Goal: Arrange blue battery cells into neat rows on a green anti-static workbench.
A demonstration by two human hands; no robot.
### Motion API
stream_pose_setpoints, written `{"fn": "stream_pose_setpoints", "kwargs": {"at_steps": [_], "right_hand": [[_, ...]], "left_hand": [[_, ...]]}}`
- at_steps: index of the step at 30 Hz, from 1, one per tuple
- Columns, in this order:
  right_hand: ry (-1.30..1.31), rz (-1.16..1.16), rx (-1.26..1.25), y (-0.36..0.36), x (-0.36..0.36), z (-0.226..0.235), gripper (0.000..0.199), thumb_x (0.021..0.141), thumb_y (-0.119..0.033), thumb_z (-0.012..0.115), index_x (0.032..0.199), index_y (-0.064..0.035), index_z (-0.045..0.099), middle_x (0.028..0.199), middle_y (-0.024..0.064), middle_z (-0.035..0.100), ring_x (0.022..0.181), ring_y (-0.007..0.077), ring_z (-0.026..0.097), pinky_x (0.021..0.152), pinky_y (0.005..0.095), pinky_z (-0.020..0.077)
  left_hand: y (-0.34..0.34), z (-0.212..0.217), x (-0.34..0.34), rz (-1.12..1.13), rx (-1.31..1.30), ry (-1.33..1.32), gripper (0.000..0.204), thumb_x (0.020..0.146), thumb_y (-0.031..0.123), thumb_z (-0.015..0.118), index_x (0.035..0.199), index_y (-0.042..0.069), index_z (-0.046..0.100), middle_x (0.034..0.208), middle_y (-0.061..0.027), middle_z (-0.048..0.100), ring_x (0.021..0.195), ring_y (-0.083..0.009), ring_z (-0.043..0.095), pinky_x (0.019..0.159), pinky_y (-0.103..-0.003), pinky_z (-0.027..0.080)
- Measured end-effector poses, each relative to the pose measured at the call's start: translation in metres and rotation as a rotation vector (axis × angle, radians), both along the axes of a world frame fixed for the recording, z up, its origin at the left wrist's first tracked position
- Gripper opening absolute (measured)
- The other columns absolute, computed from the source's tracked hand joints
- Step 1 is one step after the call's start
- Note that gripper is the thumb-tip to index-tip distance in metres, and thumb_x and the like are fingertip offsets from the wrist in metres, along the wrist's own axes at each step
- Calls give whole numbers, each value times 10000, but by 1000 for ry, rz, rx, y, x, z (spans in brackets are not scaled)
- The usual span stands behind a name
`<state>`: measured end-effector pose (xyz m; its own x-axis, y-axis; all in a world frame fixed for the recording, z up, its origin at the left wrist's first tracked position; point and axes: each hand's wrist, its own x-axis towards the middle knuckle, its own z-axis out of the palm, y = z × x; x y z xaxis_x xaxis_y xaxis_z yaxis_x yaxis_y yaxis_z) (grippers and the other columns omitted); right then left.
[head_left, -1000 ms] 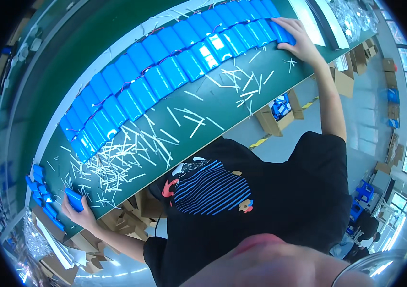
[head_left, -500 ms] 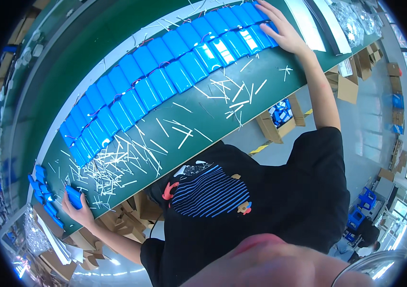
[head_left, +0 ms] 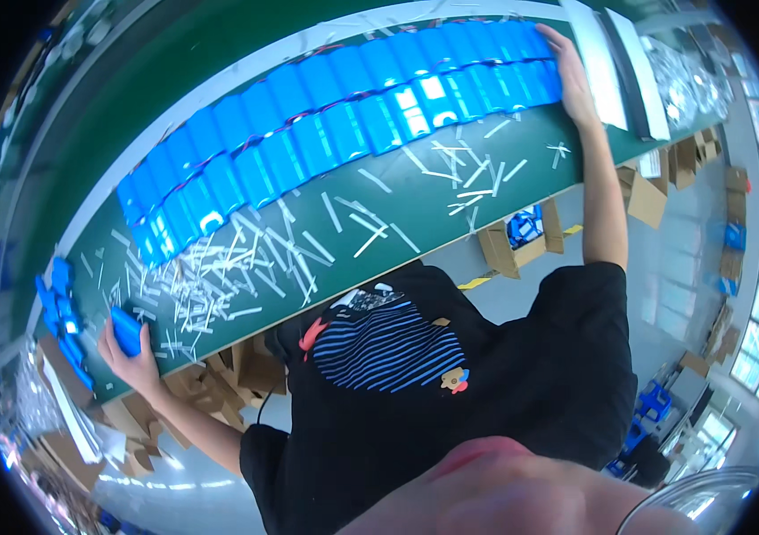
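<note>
Two long rows of blue film-wrapped battery packs [head_left: 326,129] lie side by side on the green workbench [head_left: 344,267], with thin wires along the seam between them. At the rows' right end, my right hand [head_left: 575,82] rests with its fingers extended along the last packs, gripping nothing. My left hand [head_left: 134,364] is wrapped round a single blue battery pack [head_left: 128,333] near the bench's left end. Beside that hand, many thin white strips [head_left: 210,285] are scattered below the rows.
More blue packs [head_left: 63,312] are heaped at the bench's left edge. White profiles [head_left: 638,76] and clear plastic bags [head_left: 678,85] occupy the right end. An open cardboard box [head_left: 522,234] with blue items stands below the front edge; further cartons [head_left: 205,388] sit beneath the left side.
My right hand has slid from on top of the rightmost packs to their outer end. My left hand keeps its hold on the pack. The whole view has shifted slightly.
</note>
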<state>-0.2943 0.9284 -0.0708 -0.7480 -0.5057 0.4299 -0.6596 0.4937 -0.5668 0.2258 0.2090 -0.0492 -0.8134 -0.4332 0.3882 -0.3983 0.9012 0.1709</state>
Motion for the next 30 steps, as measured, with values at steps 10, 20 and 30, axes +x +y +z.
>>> {"fn": "stream_pose_setpoints", "kwargs": {"at_steps": [10, 20, 30], "right_hand": [[123, -450, -162, 27, -12, -13, 611, 1163, -460, 307, 1567, -13, 405, 1491, 232, 540, 1273, 328, 592, 1161, 475, 415], [63, -421, 20, 18, 14, -1, 454, 1148, -268, 346, 1413, -2, 601, 1352, 172, 660, 1203, 276, 635, 1100, 384, 445], [134, -444, 117, 53, -11, -11, 458, 1150, -281, 345, 1352, -1, 646, 1370, 137, 678, 1210, 277, 644, 1091, 348, 450]], "left_hand": [[121, 50, -61, -303, 146, 39, 791, 580, 500, 991, 1228, 108, 761, 1104, -66, 707, 992, -267, 619, 955, -408, 482], [132, 30, -118, -562, -72, -12, 901, 639, 713, 905, 1324, 161, 708, 1251, -46, 663, 1155, -270, 594, 1043, -466, 419], [132, 20, -116, -448, -67, -110, 936, 798, 817, 702, 1541, 263, 563, 1648, -96, 430, 1579, -336, 296, 1253, -683, 122]]}}
